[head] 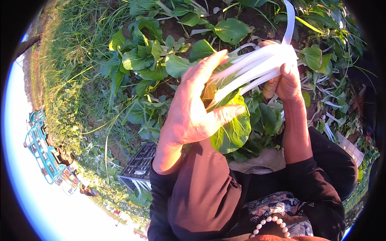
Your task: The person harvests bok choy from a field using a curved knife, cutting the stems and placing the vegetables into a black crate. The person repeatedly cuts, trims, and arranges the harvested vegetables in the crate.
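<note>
A head of bok choy (253,67) with long white stalks is tilted in front of me, its base to the right. My right hand (289,79) grips that base together with a knife, whose wooden handle (270,88) shows below the stalks. The knife's curved metal blade (290,25) sticks up beyond the base. Around the leafy end, my left hand (196,102) is spread wide, thumb and fingers apart on either side of the stalks. A broad green leaf (232,129) hangs below the left thumb. One yellowed leaf (208,92) shows near the left palm.
Leafy plants (141,57) and grass (81,45) cover the ground ahead. Cut stalks and leaves (331,104) litter the right side. A dark plastic crate (135,164) with white-stalked greens stands by my left knee. Farther left are a turquoise vehicle (48,156) and a person (87,191).
</note>
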The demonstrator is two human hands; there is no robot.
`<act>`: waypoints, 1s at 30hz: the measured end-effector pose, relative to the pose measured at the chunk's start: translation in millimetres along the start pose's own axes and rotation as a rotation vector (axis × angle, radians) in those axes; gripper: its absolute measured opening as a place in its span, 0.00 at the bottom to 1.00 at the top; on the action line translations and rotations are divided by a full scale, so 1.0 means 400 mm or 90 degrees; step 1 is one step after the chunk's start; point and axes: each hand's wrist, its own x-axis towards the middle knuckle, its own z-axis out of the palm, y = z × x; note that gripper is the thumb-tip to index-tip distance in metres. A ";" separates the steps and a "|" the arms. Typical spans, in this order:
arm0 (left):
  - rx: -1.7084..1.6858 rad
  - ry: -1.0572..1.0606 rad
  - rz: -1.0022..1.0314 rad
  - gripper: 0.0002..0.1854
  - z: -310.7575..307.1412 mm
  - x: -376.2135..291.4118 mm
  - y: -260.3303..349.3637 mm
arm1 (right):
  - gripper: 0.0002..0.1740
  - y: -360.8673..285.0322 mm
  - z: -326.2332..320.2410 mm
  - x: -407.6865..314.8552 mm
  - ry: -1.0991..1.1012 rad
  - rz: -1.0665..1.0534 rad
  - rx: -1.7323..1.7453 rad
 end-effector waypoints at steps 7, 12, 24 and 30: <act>0.020 -0.191 -0.274 0.51 0.109 0.109 -0.061 | 0.32 0.076 0.025 0.018 -0.052 0.127 -0.009; 0.341 -0.064 -0.162 0.47 -0.038 0.137 -0.166 | 0.22 0.168 0.049 0.102 0.066 0.222 -0.096; 0.381 0.148 -0.503 0.40 -0.215 -0.038 -0.367 | 0.20 0.410 0.205 0.368 -0.244 0.155 -0.570; 0.395 0.240 -0.524 0.39 -0.159 -0.122 -0.430 | 0.21 0.502 0.270 0.412 -0.240 0.210 -0.652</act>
